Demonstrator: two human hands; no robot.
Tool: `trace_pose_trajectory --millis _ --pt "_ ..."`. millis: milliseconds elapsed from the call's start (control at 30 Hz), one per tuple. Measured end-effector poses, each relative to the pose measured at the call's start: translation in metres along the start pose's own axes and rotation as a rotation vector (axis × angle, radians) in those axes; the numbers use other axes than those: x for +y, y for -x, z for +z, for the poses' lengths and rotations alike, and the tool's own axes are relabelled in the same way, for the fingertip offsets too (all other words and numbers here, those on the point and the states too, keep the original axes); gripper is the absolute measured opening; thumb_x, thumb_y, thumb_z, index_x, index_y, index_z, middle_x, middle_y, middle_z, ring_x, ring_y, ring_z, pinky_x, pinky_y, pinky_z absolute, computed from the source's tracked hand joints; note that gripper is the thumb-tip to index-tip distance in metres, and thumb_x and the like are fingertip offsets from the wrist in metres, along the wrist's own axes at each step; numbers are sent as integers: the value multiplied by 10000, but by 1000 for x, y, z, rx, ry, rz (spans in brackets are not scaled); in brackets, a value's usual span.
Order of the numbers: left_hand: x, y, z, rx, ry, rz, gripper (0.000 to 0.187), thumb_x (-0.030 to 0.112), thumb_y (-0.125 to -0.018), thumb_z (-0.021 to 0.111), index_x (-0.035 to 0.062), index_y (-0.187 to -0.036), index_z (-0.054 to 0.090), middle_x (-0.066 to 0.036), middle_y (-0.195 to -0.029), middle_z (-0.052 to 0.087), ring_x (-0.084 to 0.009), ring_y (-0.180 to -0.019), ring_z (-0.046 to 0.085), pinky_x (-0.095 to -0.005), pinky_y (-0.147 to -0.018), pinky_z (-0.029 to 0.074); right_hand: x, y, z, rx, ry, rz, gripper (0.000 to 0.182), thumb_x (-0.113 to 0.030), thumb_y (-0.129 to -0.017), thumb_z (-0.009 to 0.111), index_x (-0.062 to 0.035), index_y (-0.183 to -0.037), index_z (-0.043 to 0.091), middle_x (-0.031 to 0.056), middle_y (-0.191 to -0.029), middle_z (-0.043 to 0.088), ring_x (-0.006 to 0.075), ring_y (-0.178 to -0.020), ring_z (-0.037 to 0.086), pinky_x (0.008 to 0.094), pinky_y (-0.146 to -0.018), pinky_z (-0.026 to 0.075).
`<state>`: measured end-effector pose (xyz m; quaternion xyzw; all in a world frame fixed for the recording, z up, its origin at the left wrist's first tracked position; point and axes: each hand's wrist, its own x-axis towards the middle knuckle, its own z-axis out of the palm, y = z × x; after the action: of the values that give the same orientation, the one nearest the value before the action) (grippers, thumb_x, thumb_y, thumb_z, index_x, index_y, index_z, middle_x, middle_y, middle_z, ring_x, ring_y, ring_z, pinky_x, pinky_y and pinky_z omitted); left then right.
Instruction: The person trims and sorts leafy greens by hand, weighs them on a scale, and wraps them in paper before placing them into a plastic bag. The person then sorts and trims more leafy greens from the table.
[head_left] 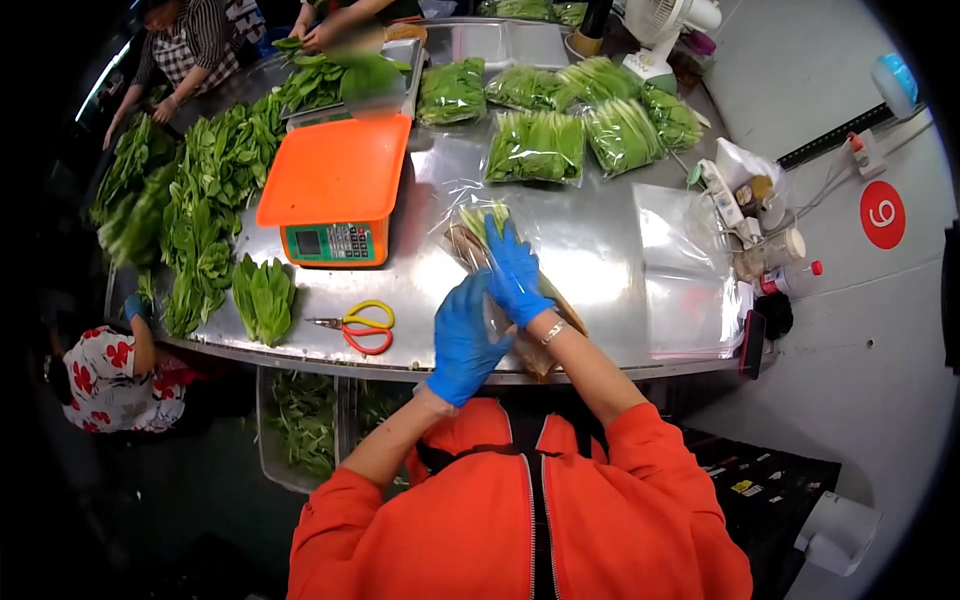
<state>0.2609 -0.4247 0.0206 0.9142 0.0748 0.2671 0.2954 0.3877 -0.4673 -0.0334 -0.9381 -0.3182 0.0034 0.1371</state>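
A clear plastic bag [482,213] with pale green stems inside lies on the metal table in front of me. Brown material [572,312] shows beneath and beside my hands. My right hand [515,272], in a blue glove, rests flat over the bag with its fingers stretched toward the stems. On the bag's near left side, my left hand [466,338], also blue-gloved, curls its fingers at the plastic. Left of it lie scissors [368,327] with one yellow and one red handle. Much of the bag's near part is hidden under my hands.
An orange scale [335,170] stands left, beside heaped leafy greens [215,190]. Filled bags [536,146] sit at the back. Flat empty bags [690,290] are stacked right, near bottles [785,278] and a fan [655,30]. Other people [125,375] work around the table.
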Motion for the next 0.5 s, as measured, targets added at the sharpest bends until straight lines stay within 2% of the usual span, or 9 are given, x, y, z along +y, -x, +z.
trace_pose_trajectory --millis 33,67,133,167,200,233,267,400,500 --pt "3 -8 8 -3 -6 -7 661 267 -646 669 32 -1190 375 -195 -1158 415 -326 -1007 444 -383 -806 397 -1 -2 0 -104 -21 20 668 -197 -742 495 -126 -1332 191 220 -1310 259 370 -942 472 458 -783 385" --pt "5 -16 17 -45 -84 -13 629 240 -645 659 46 -1179 386 -185 -1174 400 -325 -1027 429 -386 -824 385 -1 -1 6 -104 -27 12 668 -197 -742 495 -126 -1332 191 220 -1310 259 370 -942 472 458 -783 385" --pt "7 -35 29 -79 -171 -11 600 212 -644 649 61 -1168 398 -175 -1191 384 -323 -1046 413 -388 -841 373 3 3 18 140 -67 -76 601 -182 -743 486 -147 -1308 282 178 -1298 316 343 -944 470 446 -749 380" --pt "8 -44 33 -145 -166 -34 540 188 -652 633 70 -1138 428 -166 -1188 390 -319 -1047 414 -390 -849 368 5 3 23 146 -72 -78 601 -182 -743 486 -147 -1308 282 178 -1298 316 343 -944 470 446 -749 380" --pt "8 -52 39 -208 -159 -55 482 163 -660 617 80 -1107 457 -157 -1185 397 -315 -1049 415 -391 -856 363 7 3 26 220 62 -183 565 -219 -763 469 -158 -1299 299 157 -1291 323 345 -962 466 453 -734 394" --pt "4 -58 52 -34 -389 76 386 132 -672 584 97 -1049 509 -138 -1080 483 -290 -978 476 -400 -838 372 8 3 26 291 196 -285 532 -256 -782 452 -170 -1290 316 137 -1285 330 347 -980 463 459 -719 408" --pt "1 -58 59 -32 -393 82 386 132 -672 584 97 -1049 509 -138 -1080 483 -290 -978 476 -400 -838 372 10 3 26 362 330 -385 503 -293 -802 435 -181 -1281 332 116 -1278 337 349 -997 460 466 -704 422" --pt "26 -71 42 -351 -375 146 352 120 -680 561 83 -1029 532 -130 -931 545 -274 -880 527 -383 -780 408 -1 15 -29 413 281 -302 494 -272 -811 428 -218 -1289 319 108 -1279 342 340 -974 484 466 -704 426" --pt "33 -47 59 -386 -169 252 321 90 -691 529 64 -1011 545 -99 -723 566 -246 -739 566 -347 -679 446 2 20 -32 102 -123 -82 509 -241 -805 442 -223 -1294 305 124 -1260 363 337 -914 517 465 -688 441"
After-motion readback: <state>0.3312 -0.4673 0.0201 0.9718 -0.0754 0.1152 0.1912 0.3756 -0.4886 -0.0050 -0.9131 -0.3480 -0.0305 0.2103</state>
